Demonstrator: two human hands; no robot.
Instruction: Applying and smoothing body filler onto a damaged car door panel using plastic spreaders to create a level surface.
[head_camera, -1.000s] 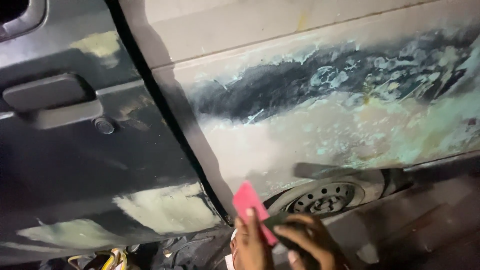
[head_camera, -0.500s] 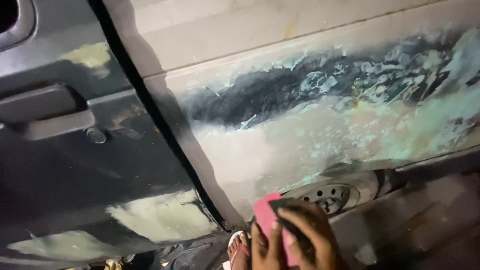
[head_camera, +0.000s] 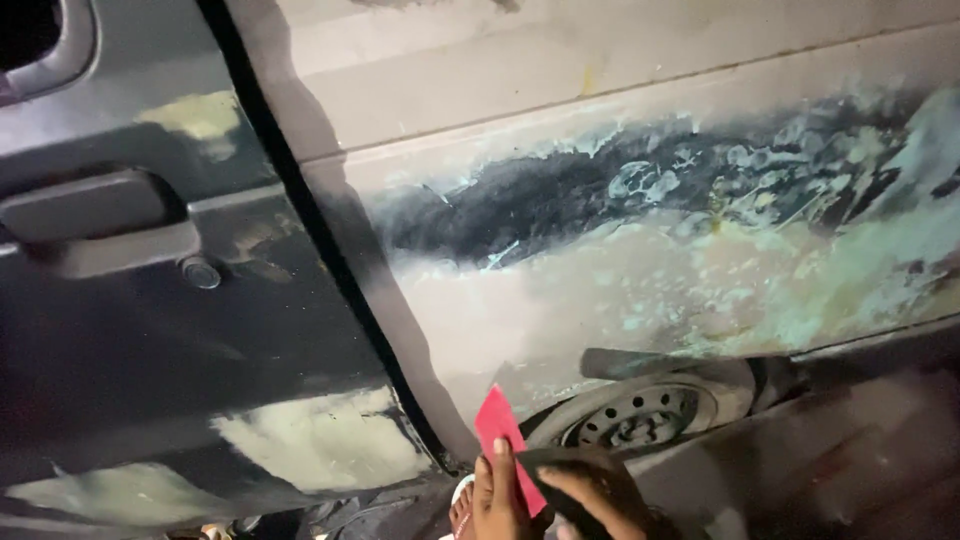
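At the left stands the dark car door (head_camera: 150, 330), its handle (head_camera: 95, 215) and lock button (head_camera: 200, 272) well above a pale filler patch (head_camera: 320, 440) low on its skin; the black door gap (head_camera: 330, 260) runs down and right to the sanded rear panel (head_camera: 650, 290). At the bottom edge the left hand (head_camera: 492, 495) pinches a red plastic spreader (head_camera: 503, 440), long axis upright, leaning slightly left, tip just below the panel's lower edge. The right hand (head_camera: 590, 500) (closed on a dark pad (head_camera: 565, 470), its kind unclear) lies just beside, below the wheel (head_camera: 640, 410); the panel lies above both, the left nearer.
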